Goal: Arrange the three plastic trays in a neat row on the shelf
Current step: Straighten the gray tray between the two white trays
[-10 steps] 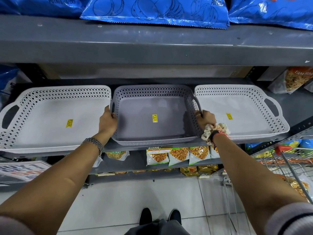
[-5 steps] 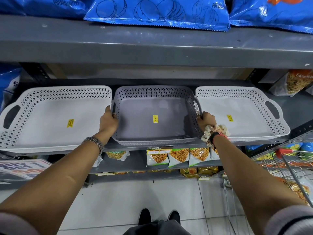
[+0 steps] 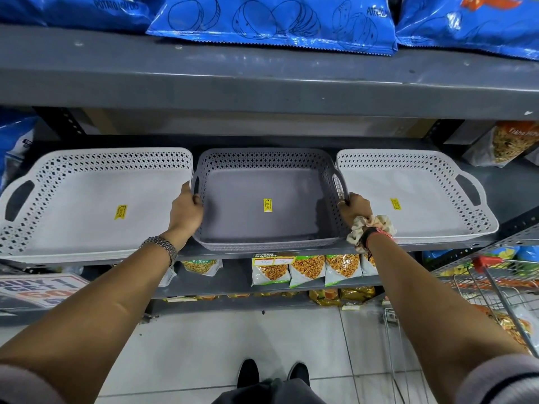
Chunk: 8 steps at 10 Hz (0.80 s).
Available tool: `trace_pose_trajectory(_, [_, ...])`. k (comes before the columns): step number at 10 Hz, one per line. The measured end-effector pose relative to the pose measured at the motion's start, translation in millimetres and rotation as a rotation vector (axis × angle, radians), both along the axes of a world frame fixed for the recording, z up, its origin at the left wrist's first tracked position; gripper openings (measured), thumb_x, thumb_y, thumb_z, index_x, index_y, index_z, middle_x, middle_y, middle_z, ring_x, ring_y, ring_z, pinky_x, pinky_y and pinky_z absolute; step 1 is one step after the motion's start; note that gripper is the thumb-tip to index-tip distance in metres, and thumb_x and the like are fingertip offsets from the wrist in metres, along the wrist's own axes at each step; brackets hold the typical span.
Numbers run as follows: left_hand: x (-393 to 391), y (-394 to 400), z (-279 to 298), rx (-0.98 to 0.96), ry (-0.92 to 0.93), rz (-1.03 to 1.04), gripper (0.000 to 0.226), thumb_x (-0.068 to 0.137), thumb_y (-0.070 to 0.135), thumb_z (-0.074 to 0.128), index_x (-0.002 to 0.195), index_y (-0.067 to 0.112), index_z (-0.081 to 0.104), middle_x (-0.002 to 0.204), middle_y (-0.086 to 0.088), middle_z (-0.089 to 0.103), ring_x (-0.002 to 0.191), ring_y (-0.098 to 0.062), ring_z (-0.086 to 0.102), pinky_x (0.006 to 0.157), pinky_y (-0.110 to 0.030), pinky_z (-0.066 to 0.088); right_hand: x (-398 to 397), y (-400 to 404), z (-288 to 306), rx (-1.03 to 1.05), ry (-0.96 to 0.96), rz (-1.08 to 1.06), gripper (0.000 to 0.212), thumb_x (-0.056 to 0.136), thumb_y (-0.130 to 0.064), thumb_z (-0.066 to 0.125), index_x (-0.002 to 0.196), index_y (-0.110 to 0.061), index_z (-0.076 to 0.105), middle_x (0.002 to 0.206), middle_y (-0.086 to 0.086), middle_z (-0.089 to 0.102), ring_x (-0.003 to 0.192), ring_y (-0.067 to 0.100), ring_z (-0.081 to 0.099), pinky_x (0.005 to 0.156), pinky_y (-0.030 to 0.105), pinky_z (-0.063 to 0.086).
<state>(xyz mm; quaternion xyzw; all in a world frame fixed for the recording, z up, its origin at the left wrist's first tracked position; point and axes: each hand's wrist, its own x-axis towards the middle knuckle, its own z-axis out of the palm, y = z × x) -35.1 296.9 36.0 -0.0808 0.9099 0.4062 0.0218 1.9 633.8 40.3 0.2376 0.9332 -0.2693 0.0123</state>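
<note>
Three perforated plastic trays stand side by side on the grey shelf (image 3: pixel 495 196). The middle one is a darker grey tray (image 3: pixel 233 211) with a yellow sticker. My left hand (image 3: pixel 185 209) grips its left handle and my right hand (image 3: pixel 354 209) grips its right handle. A white tray (image 3: pixel 73 208) lies to its left, its near rim slightly over the shelf edge. Another white tray (image 3: pixel 423 205) lies to the right, close against the grey one.
An upper shelf board (image 3: pixel 262 80) with blue crisp bags (image 3: pixel 274 21) hangs low over the trays. Snack packets (image 3: pixel 309 269) fill the shelf below. A wire shopping trolley (image 3: pixel 490 290) stands at the right, and a promo sign (image 3: pixel 38 290) at the lower left.
The grey tray has shifted slightly back on the shelf between the two white trays. Both hands keep the same grip on its handles.
</note>
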Motion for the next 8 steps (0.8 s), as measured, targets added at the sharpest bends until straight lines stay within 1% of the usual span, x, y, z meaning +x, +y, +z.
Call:
trace_pose_trajectory(1, [-0.4,-0.6,-0.6,-0.004,0.002,-0.006,0.044,0.097,0.011,0.031,0.141,0.005,0.029,0.100,-0.026,0.062,0.076,-0.034,0.054,0.065,-0.037,0.040,-0.5,0.2,-1.3,-0.001,0.002,-0.008,0.014,0.087,-0.009,0.046,0.082,0.002,0.053,0.101,0.033,0.064,0.093,0.042,0.059,0.065,0.031,0.033])
trace_pose_trajectory(2, [-0.7,-0.4,-0.6,-0.002,0.002,-0.013,0.045,0.097,0.011,0.031,0.141,0.005,0.029,0.095,-0.022,0.060,0.074,-0.032,0.054,0.064,-0.036,0.040,-0.6,0.2,-2.3,-0.008,-0.001,-0.020,0.022,0.088,-0.010,0.046,0.092,0.009,0.058,0.102,0.032,0.064,0.094,0.042,0.059,0.066,0.030,0.033])
trace_pose_trajectory(3, [0.2,0.0,0.1,-0.005,0.000,-0.017,0.045,0.097,0.010,0.030,0.141,0.005,0.028,0.090,-0.018,0.056,0.073,-0.032,0.054,0.062,-0.035,0.039,-0.2,-0.2,-1.6,-0.008,-0.008,-0.024,0.021,0.088,-0.010,0.045,0.091,0.007,0.057,0.103,0.033,0.063,0.095,0.043,0.058,0.066,0.032,0.032])
trace_pose_trajectory(4, [0.8,0.5,1.5,-0.022,-0.012,-0.017,0.045,0.095,0.006,0.031,0.140,0.003,0.028,0.087,-0.016,0.054,0.073,-0.032,0.053,0.060,-0.036,0.038,-0.8,-0.6,-1.6,-0.012,-0.009,-0.037,0.022,0.088,-0.011,0.045,0.091,0.007,0.057,0.103,0.033,0.063,0.095,0.043,0.058,0.067,0.032,0.033])
trace_pose_trajectory(5, [-1.4,0.2,0.0,-0.028,-0.027,-0.029,0.043,0.092,0.001,0.032,0.135,0.000,0.029,0.085,-0.018,0.053,0.073,-0.033,0.052,0.058,-0.036,0.037,-0.8,-1.2,-1.1,-0.009,-0.005,-0.050,0.024,0.088,-0.012,0.045,0.094,0.008,0.058,0.104,0.032,0.064,0.095,0.042,0.059,0.067,0.031,0.034])
trace_pose_trajectory(6, [-2.3,0.8,2.2,-0.013,-0.044,-0.030,0.043,0.091,0.000,0.033,0.133,-0.002,0.029,0.091,-0.020,0.054,0.077,-0.034,0.053,0.061,-0.038,0.039,-1.8,-1.5,0.0,-0.021,-0.014,-0.051,0.021,0.088,-0.012,0.045,0.091,0.004,0.058,0.105,0.031,0.064,0.096,0.042,0.059,0.067,0.031,0.035])
trace_pose_trajectory(7, [1.9,-0.9,10.6,-0.003,-0.081,-0.035,0.047,0.091,0.000,0.037,0.136,-0.002,0.025,0.110,-0.028,0.057,0.094,-0.042,0.058,0.072,-0.043,0.045,1.8,-4.3,7.3,-0.040,-0.040,-0.054,0.027,0.089,-0.015,0.045,0.105,0.004,0.055,0.109,0.028,0.063,0.098,0.041,0.059,0.070,0.034,0.039])
trace_pose_trajectory(8, [4.1,-1.7,13.5,-0.004,-0.066,-0.034,0.055,0.091,0.002,0.041,0.141,-0.002,0.019,0.131,-0.029,0.049,0.117,-0.044,0.051,0.091,-0.046,0.045,7.9,-9.2,11.7,-0.038,0.021,-0.028,0.037,0.090,-0.021,0.047,0.119,0.001,0.046,0.113,0.028,0.062,0.100,0.043,0.059,0.075,0.037,0.044])
